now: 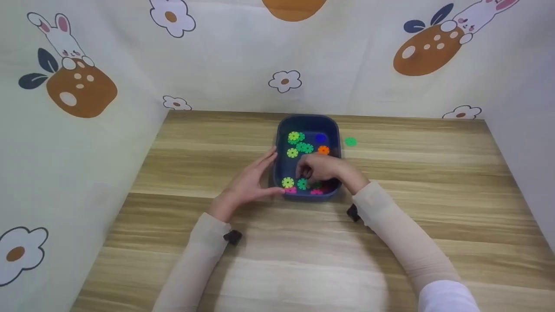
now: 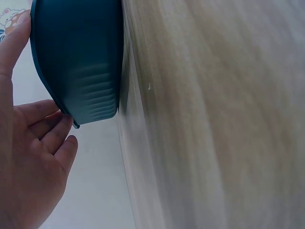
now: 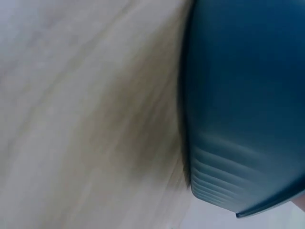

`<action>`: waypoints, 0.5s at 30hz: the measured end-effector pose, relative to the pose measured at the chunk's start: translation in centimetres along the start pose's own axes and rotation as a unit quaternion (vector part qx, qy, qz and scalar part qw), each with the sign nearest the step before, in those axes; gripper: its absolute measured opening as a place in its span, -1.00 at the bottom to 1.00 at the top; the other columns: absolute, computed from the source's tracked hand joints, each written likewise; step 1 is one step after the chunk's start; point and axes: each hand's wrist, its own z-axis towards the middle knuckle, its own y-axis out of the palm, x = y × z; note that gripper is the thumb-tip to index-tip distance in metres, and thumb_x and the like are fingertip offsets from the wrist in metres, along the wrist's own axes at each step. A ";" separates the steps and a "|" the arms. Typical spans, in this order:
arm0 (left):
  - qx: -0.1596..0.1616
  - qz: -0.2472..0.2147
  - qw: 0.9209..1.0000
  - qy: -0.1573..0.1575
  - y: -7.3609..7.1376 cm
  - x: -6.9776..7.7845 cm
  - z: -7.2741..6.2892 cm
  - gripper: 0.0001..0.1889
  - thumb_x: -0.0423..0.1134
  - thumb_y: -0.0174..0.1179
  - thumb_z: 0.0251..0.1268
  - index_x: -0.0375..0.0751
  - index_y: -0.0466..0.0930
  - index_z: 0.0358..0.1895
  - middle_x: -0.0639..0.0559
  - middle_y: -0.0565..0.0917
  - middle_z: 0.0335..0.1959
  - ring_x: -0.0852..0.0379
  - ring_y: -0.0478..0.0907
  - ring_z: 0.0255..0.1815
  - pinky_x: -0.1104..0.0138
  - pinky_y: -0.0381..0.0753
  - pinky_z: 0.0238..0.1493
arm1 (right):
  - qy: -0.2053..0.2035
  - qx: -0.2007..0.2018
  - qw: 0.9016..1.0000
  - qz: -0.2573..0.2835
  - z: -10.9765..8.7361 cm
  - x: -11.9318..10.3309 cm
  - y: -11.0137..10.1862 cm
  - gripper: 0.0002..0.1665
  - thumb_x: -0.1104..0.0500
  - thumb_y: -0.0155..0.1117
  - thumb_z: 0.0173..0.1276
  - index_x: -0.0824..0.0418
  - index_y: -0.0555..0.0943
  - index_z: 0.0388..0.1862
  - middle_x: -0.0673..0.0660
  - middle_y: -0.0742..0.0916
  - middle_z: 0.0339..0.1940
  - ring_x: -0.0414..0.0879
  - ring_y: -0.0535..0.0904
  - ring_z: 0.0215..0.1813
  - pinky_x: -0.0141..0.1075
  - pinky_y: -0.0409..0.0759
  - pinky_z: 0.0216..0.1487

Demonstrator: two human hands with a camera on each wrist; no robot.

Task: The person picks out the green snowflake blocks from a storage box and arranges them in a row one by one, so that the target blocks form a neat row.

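Note:
A dark blue plastic bin (image 1: 308, 119) stands on the table with several notched plastic discs inside. My left hand (image 1: 249, 184) spreads its fairly straight fingers and thumb about the bin's front left corner. In the left wrist view, the fingertips (image 2: 64, 121) and thumb touch the rim. My right hand (image 1: 320, 167) reaches over the right wall into the bin, its fingers bent downward among the discs. A green disc (image 1: 302, 184) and a yellow disc (image 1: 287, 182) lie near those fingers. I cannot tell whether they hold a disc. Only the bin's outer wall (image 3: 238, 119) fills the right wrist view.
Outside the bin, one green disc (image 1: 350, 141) lies on the wooden table (image 1: 412, 173) to the right. Farther back inside the bin are more green and yellow discs, an orange disc (image 1: 323, 150) and a blue disc (image 1: 320, 138). A patterned cloth wall (image 1: 225, 56) rises behind the table.

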 end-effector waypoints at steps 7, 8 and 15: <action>-0.003 0.006 1.000 -0.004 -0.1 0.0 0.0 0.05 0.26 0.39 0.10 0.04 0.05 0.60 0.22 -0.05 0.66 0.00 0.06 0.64 -0.04 0.20 0.57 | -0.002 0.017 1.000 -0.013 0.2 0.1 0.4 -0.75 0.30 0.49 0.19 0.16 0.67 -0.15 0.13 0.69 -0.08 -0.04 0.61 -0.08 -0.17 0.68 0.06; -0.003 0.007 1.000 -0.005 -0.1 0.1 0.0 0.05 0.26 0.38 0.10 0.04 0.05 0.60 0.22 -0.05 0.67 0.00 0.06 0.64 -0.04 0.19 0.57 | -0.006 0.020 1.000 -0.013 0.3 0.1 0.4 -0.75 0.31 0.49 0.19 0.17 0.66 -0.16 0.13 0.69 -0.10 -0.05 0.61 -0.09 -0.17 0.68 0.04; -0.003 0.006 1.000 -0.006 -0.1 0.2 0.0 0.04 0.26 0.38 0.10 0.03 0.05 0.60 0.22 -0.05 0.66 0.00 0.06 0.64 -0.05 0.20 0.56 | -0.031 0.042 0.999 0.004 0.3 0.4 0.5 -0.73 0.35 0.48 0.16 0.15 0.64 -0.19 0.10 0.71 -0.24 -0.08 0.58 -0.22 -0.25 0.64 -0.12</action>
